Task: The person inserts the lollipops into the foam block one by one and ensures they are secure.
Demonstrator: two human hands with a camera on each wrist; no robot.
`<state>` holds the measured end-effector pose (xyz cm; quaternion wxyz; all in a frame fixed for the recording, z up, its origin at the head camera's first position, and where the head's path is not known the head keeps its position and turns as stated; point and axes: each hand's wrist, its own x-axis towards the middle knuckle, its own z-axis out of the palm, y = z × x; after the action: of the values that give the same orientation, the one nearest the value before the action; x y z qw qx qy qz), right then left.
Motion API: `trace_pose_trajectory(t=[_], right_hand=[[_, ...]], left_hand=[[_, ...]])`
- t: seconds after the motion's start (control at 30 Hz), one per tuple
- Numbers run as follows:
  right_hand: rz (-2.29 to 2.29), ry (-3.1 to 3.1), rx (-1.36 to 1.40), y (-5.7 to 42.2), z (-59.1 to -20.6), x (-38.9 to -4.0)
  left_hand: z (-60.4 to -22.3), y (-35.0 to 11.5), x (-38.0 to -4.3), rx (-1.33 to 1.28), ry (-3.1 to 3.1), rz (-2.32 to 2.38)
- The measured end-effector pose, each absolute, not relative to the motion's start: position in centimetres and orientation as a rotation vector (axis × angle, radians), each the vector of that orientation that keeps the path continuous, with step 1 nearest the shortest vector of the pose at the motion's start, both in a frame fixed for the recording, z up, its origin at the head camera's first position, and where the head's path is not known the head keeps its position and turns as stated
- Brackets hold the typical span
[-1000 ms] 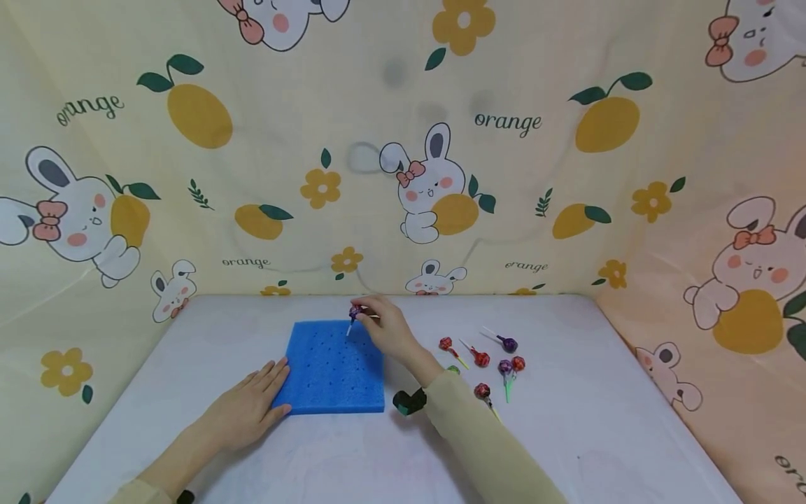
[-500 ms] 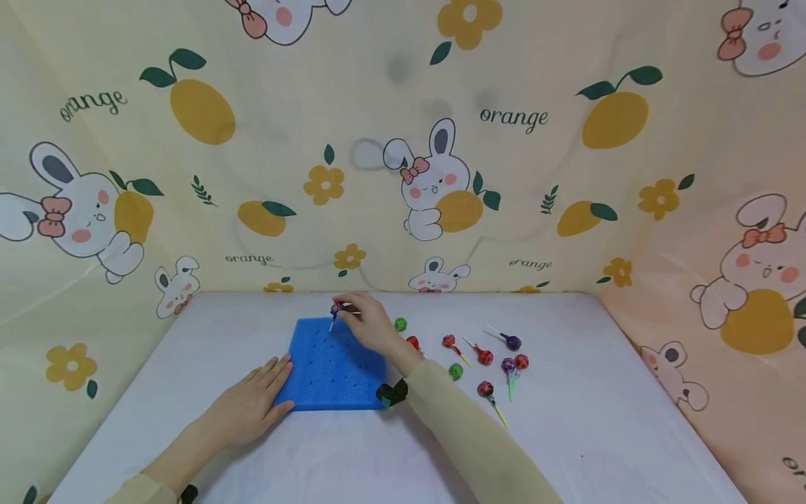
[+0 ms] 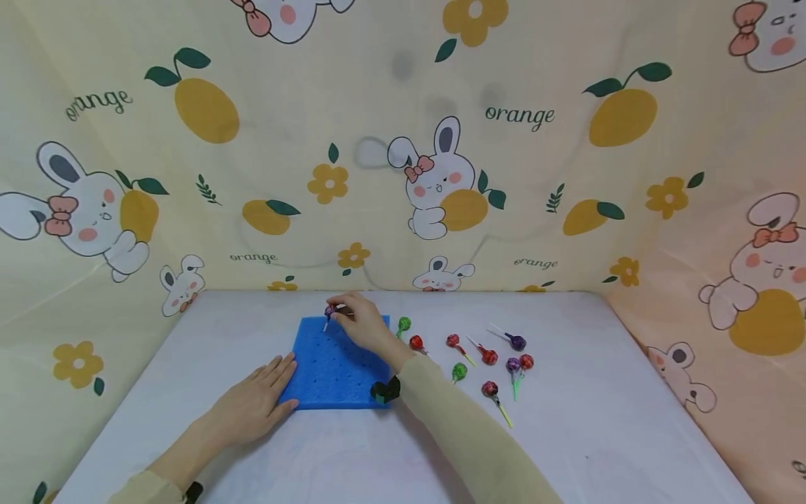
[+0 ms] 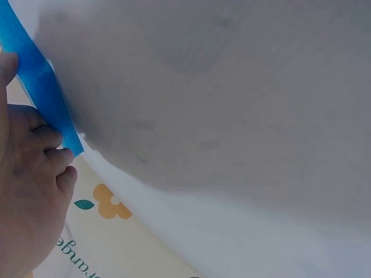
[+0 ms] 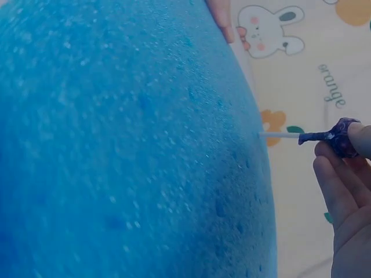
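A blue foam block [image 3: 336, 381] with rows of small holes lies flat on the white table. My right hand [image 3: 366, 325] is over its far part and pinches a purple-wrapped lollipop [image 5: 342, 138] by the head between thumb and fingers. The lollipop's white stick points down, and its tip meets the foam surface in the right wrist view. At the block's left side, my left hand [image 3: 252, 400] rests with fingers extended along the edge. The left wrist view shows those fingertips against the blue side [image 4: 49, 92]. The right hand and forearm hide the block's right part.
Several loose lollipops lie right of the block: green [image 3: 404, 323], red [image 3: 416, 343], dark purple [image 3: 517, 342] and a dark red one [image 3: 490, 389] with a yellow stick nearest me. A patterned cloth [image 3: 302, 126] rises behind the table [image 3: 302, 462].
My right hand has moved left across the far part of the foam with the lollipop, uncovering green and red lollipops. The left hand stays at the block's edge. The head view has shifted slightly.
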<state>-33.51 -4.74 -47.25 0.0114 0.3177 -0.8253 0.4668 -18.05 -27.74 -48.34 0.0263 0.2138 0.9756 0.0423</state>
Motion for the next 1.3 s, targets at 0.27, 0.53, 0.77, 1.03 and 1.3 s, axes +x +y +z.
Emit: trace_pose_trajectory(t=[0.27,0.53,0.77,1.03,1.3], right_hand=[[1.45,-2.588,0.987,-5.1,-47.5,-33.6],[1.401,-2.625,1.012,-5.3,-47.2,-33.5],[1.356,-2.637,1.042,-5.8,-47.2,-33.7],[1.318,-2.651,1.05,-6.5,-47.3,-33.6],[1.278,-2.693,1.029,-6.9,-47.5,-33.7]], left_hand=[[-48.4,-27.6,-18.1,0.648,3.013,0.109],[-48.3,-27.7,-18.2,0.654,3.004,0.106],[-48.3,-27.6,-18.2,0.65,3.001,0.106],[-48.5,-27.9,-18.2,0.658,3.002,0.118],[-48.4,-27.8,-18.1,0.676,3.014,0.118]])
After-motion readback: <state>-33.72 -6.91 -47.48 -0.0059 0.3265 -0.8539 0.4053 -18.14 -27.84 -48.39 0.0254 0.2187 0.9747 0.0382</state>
